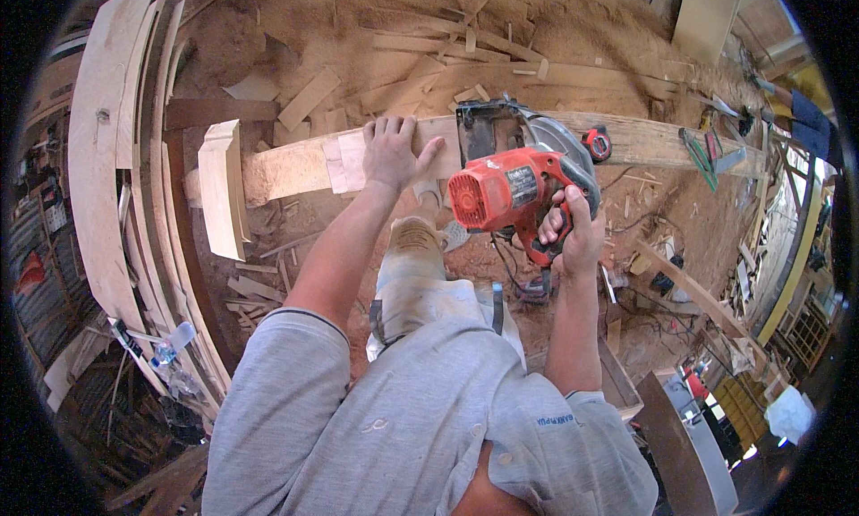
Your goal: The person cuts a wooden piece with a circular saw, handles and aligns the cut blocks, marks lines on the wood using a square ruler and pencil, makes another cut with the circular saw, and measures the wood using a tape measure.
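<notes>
My left hand (391, 151) lies palm down on a pale wooden board (344, 162), its fingers stretched out and the thumb apart. This board rests on a long plank (286, 165) that runs crosswise before me. My right hand (570, 232) is wrapped round the rear handle of a red circular saw (501, 192). The saw's metal base (476, 139) sits on the wood just right of my left hand. Motor and guard hide the blade's edge and the wood under it. Beyond the saw, a red and black tape measure (597, 144) lies on the plank.
A short thick timber piece (222, 194) lies across the plank's left end. Long boards (112, 158) are stacked at far left. Offcuts (309, 97) and sawdust cover the ground. Green-edged hand tools (701, 161) lie at the plank's right end; cables (640, 214) trail on the ground.
</notes>
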Demonstrator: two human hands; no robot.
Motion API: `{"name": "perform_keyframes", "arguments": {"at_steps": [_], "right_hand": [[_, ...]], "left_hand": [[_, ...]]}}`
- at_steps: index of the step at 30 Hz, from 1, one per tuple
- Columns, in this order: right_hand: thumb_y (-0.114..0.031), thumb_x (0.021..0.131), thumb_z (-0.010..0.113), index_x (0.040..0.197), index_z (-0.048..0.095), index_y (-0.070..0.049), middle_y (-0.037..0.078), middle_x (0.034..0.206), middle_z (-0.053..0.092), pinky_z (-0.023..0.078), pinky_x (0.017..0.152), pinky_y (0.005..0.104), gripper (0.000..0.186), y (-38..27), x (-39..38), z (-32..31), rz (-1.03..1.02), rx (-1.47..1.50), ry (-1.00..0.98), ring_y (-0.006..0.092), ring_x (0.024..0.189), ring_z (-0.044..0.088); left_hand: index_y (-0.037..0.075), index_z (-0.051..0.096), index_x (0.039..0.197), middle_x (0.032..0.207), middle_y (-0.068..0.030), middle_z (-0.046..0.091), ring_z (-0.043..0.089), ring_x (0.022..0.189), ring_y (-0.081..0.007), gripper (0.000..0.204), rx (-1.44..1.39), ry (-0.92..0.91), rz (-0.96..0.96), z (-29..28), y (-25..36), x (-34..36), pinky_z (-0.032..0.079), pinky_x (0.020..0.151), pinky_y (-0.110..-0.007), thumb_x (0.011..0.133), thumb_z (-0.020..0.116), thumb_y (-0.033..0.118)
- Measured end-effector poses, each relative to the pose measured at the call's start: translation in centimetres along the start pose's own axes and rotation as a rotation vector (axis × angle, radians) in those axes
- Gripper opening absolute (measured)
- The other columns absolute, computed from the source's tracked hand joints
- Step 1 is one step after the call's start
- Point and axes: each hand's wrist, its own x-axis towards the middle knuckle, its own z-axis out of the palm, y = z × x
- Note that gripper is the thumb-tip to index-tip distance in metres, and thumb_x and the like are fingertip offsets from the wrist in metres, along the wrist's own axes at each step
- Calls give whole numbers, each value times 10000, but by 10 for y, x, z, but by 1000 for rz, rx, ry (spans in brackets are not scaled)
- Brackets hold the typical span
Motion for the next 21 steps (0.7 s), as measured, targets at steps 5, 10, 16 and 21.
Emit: {"name": "perform_keyframes", "arguments": {"at_steps": [5,10,16,21], "right_hand": [[-351,1030,701,1000,629,-34,16,623,520,437,465,306,327,-2,-2,3,-10,-12,19,139,468,492],[-295,1020,722,981,659,-11,29,608,543,445,440,310,293,-1,-1,1,-2,36,18,138,448,516],[-294,1029,710,973,658,-12,28,612,543,443,444,310,291,-4,-3,3,-8,46,6,137,456,519],[-286,1033,706,972,659,-12,25,612,543,440,447,305,284,-6,-5,5,-18,60,4,131,458,517]], "left_hand": [[62,710,1207,1156,-134,678,589,1155,-329,663,-15,0,-6,-1,0,-1,390,1068,-491,926,673,661],[51,709,1228,1166,-139,678,582,1167,-332,679,-12,-43,-17,-6,2,-2,385,1077,-491,930,667,660],[35,705,1249,1186,-141,674,573,1182,-331,698,-7,-64,-16,-12,4,-2,381,1086,-493,933,660,656],[29,706,1255,1196,-134,672,571,1193,-325,703,-20,-54,-6,-11,3,-4,377,1095,-492,935,658,653]]}}
